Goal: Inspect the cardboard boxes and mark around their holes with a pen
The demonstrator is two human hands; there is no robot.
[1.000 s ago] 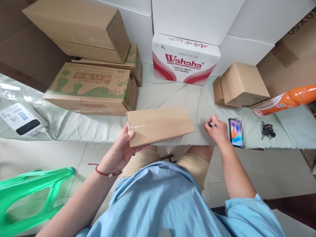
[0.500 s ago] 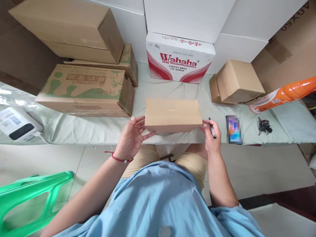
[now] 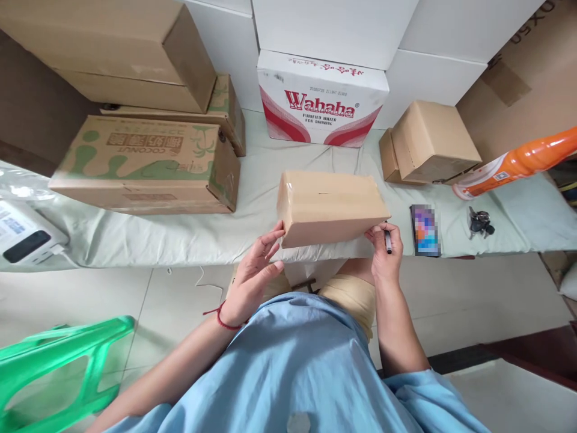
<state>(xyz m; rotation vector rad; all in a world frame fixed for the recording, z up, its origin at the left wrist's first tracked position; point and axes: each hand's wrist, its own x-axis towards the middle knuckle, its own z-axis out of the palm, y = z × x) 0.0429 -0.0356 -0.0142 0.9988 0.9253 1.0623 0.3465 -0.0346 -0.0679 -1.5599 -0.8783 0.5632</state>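
Observation:
A plain brown cardboard box (image 3: pixel 333 201) sits near the front edge of the cloth-covered table, turned at a slight angle. My left hand (image 3: pixel 258 270) is open at its lower left corner, fingertips touching the side and thumb apart. At the opposite front corner is my right hand (image 3: pixel 385 245), with a dark marker pen (image 3: pixel 388 238) tucked in its closed fingers. Its thumb and fingertips touch the box's right end. The underside of the box is hidden.
Behind stands a white and red Wahaba water carton (image 3: pixel 322 102). A coconut carton (image 3: pixel 144 162) is at left, beside a white power bank (image 3: pixel 29 231). To the right are small boxes (image 3: pixel 433 144), an orange bottle (image 3: pixel 509 165), a phone (image 3: pixel 425 230) and keys (image 3: pixel 480 222). A green stool (image 3: pixel 67 361) stands lower left.
The box has shifted right and turned, showing its left end. My left hand has moved right and lower, its fingertips now on the left corner. The right hand still holds the marker pen.

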